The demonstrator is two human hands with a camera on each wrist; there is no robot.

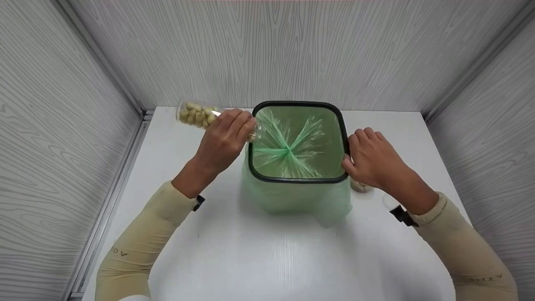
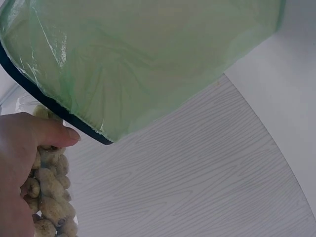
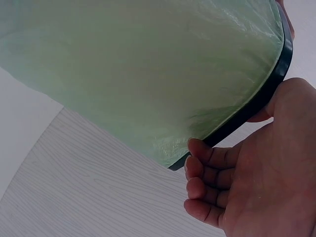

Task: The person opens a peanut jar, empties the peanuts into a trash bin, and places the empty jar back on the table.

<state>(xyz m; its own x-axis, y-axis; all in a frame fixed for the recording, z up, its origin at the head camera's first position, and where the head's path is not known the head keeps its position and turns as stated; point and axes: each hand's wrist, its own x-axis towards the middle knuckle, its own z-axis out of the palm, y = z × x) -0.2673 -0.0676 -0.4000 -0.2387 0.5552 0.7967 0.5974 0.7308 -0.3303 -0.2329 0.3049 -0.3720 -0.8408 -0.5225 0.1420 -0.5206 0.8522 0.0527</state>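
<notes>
A square trash bin (image 1: pixel 299 180) with a black rim stands on the white table, lined with a green plastic bag (image 1: pixel 292 150) gathered into folds inside. My left hand (image 1: pixel 225 140) grips a clear jar (image 1: pixel 184 110) of unshelled peanuts (image 2: pixel 52 187), tipped on its side. One end of the jar is at the bin's left rim, the other points left and away. On the bin's right side, my right hand (image 1: pixel 374 159) holds the black rim (image 3: pixel 247 109), thumb at the rim and fingers curled beside it on the outside.
Partly hidden beneath my right hand, a small round brownish thing (image 1: pixel 361 187) sits on the table (image 1: pixel 267 255). A whitish round object (image 1: pixel 389 202) lies by the right wrist. Grey wood-grain panels (image 1: pixel 271 50) enclose the table at the back and both sides.
</notes>
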